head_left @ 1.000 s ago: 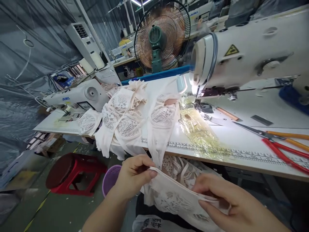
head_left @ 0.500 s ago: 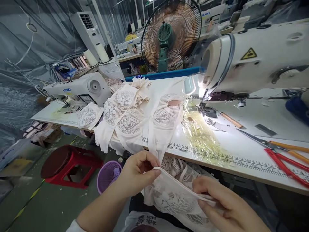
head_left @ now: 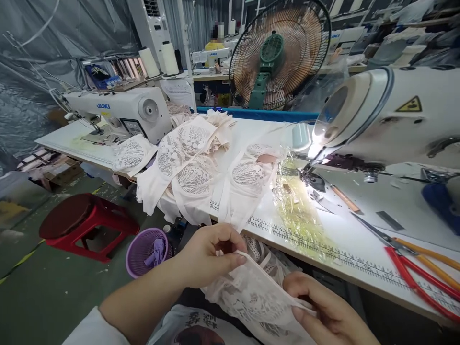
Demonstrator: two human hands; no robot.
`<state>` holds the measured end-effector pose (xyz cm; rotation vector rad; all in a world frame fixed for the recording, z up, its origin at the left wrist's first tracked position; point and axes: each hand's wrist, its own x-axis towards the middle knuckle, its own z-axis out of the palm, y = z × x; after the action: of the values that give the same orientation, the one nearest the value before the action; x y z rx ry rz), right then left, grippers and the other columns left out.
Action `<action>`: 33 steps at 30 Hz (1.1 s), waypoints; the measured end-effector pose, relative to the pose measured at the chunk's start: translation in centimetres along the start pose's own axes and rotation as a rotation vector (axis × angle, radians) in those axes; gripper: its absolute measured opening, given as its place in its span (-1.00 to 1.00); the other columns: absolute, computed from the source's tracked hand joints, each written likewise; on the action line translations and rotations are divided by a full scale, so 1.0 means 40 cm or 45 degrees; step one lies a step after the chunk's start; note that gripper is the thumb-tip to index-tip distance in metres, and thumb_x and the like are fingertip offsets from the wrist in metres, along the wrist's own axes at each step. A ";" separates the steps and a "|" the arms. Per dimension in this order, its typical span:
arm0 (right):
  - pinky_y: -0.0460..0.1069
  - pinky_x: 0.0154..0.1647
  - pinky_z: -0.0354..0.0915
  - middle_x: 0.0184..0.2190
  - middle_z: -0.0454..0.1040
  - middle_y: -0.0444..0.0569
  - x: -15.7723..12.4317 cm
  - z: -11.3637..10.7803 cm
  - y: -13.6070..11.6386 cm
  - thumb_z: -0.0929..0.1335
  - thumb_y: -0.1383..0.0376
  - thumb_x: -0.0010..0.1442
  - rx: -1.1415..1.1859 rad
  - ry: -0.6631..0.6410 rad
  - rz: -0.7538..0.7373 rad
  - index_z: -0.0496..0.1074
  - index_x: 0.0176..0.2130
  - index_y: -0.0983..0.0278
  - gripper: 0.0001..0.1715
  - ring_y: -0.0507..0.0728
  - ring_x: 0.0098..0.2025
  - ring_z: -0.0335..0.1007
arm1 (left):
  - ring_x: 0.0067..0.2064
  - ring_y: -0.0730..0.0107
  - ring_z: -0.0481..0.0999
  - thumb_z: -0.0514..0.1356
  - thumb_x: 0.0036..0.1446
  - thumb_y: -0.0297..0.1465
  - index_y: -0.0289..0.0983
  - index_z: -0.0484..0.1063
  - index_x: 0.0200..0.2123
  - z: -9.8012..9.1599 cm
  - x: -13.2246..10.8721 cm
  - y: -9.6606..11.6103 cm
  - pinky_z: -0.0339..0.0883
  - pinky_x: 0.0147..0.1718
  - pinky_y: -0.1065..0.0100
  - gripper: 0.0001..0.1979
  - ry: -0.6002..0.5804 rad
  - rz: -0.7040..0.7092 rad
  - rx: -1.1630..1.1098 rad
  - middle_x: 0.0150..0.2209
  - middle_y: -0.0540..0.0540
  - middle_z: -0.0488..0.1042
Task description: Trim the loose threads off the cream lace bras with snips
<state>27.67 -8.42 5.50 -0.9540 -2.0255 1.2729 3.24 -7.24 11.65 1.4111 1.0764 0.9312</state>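
Observation:
Between my two hands, in front of the table edge and above my lap, a pale lace bra (head_left: pixel 253 292) is stretched by its edge band. My left hand (head_left: pixel 215 256) pinches the band near the table edge. Lower right, my right hand (head_left: pixel 323 306) grips the same band between thumb and fingers. Just beyond my left hand, another lace bra (head_left: pixel 247 175) lies on the white table and hangs over its front edge. A heap of similar lace bras (head_left: pixel 190 167) sits to its left.
A lit sewing machine (head_left: pixel 388 115) stands at the right, another sewing machine (head_left: pixel 118 112) at the left. Red-handled scissors (head_left: pixel 413 273) lie by the table's front edge. Behind is a large fan (head_left: pixel 271 52). A red stool (head_left: pixel 89 225) and purple basket (head_left: pixel 147 251) stand on the floor.
The camera view has shifted, so the stool and basket appear farther left and the right sewing machine lower. Both hands keep their grip on the bra's band, nearly unmoved.

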 end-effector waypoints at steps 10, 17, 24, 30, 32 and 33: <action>-0.08 -0.42 0.27 -0.47 0.40 -0.10 0.033 0.038 -0.029 0.32 0.43 0.11 -0.126 0.356 -0.165 0.33 -0.37 0.25 -0.91 0.06 -0.42 0.35 | -0.33 0.44 0.41 0.15 0.14 -0.49 -0.22 0.36 -0.36 -0.049 -0.019 -0.026 0.30 -0.40 0.48 -0.94 -0.029 -0.068 0.169 -0.34 -0.03 0.40; -0.04 -0.39 0.30 -0.44 0.45 -0.02 0.022 0.038 -0.028 0.33 0.41 0.14 -0.123 0.384 -0.222 0.37 -0.33 0.29 -0.97 0.09 -0.38 0.38 | -0.30 0.45 0.47 0.13 0.12 -0.57 -0.09 0.43 -0.23 -0.088 -0.018 0.008 0.33 -0.43 0.54 -0.74 -0.184 0.177 0.729 -0.26 0.00 0.44; -0.03 -0.42 0.30 -0.45 0.46 0.02 0.024 0.034 -0.047 0.29 0.45 0.16 -0.212 0.389 -0.332 0.38 -0.29 0.33 -0.90 0.11 -0.40 0.36 | -0.32 0.42 0.51 0.11 0.13 -0.57 -0.11 0.41 -0.25 -0.099 -0.017 0.046 0.33 -0.50 0.55 -0.77 -0.271 0.227 0.857 -0.28 -0.01 0.44; -0.02 -0.37 0.32 -0.40 0.49 0.05 0.028 0.028 -0.066 0.23 0.47 0.19 -0.302 0.320 -0.353 0.38 -0.22 0.33 -0.81 0.12 -0.37 0.38 | -0.36 0.39 0.51 0.10 0.15 -0.50 -0.13 0.40 -0.28 -0.098 -0.001 0.081 0.34 -0.51 0.53 -0.84 -0.389 0.209 0.893 -0.33 -0.03 0.45; -0.01 -0.37 0.32 -0.39 0.48 0.03 0.027 0.031 -0.061 0.24 0.45 0.18 -0.321 0.353 -0.339 0.35 -0.16 0.32 -0.79 0.12 -0.37 0.37 | -0.38 0.41 0.49 0.10 0.16 -0.49 -0.14 0.40 -0.30 -0.100 0.005 0.087 0.33 -0.52 0.54 -0.86 -0.394 0.175 0.894 -0.34 -0.03 0.44; -0.01 -0.37 0.31 -0.39 0.47 0.00 0.026 0.033 -0.056 0.25 0.44 0.18 -0.325 0.375 -0.325 0.32 -0.14 0.30 -0.79 0.12 -0.38 0.36 | -0.40 0.42 0.48 0.10 0.16 -0.48 -0.15 0.40 -0.31 -0.101 0.007 0.089 0.32 -0.51 0.54 -0.88 -0.395 0.156 0.895 -0.35 -0.03 0.44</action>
<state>25.45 -8.94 7.12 -0.9000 -2.0240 0.7066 -0.11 -5.87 15.63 2.1333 1.1351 0.3894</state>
